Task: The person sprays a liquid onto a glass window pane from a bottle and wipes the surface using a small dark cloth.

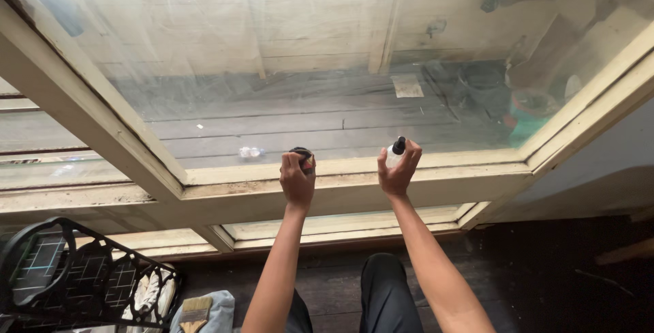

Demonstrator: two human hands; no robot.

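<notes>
Spray bottle [395, 153] is held upright in the right hand [398, 169], its long axis vertical and its black nozzle uppermost, just in front of the lower edge of the pane [327, 88]. The fingers are curled round the bottle body, with one finger raised towards the nozzle. A dark cloth [302, 158] is bunched in the left hand [297, 180], which is closed over it and set against the frame rail [354, 180] at the bottom of the glass. The two hands are level with each other and slightly apart, the cloth to the left of the bottle; both lie equally near the glass. The pane is hazed and streaked, and a boarded floor is seen through it. The frame is of worn, pale-painted wood. Near left, a black basket [61, 272] and a brush [195, 309] rest on the dark floor [545, 285].
</notes>
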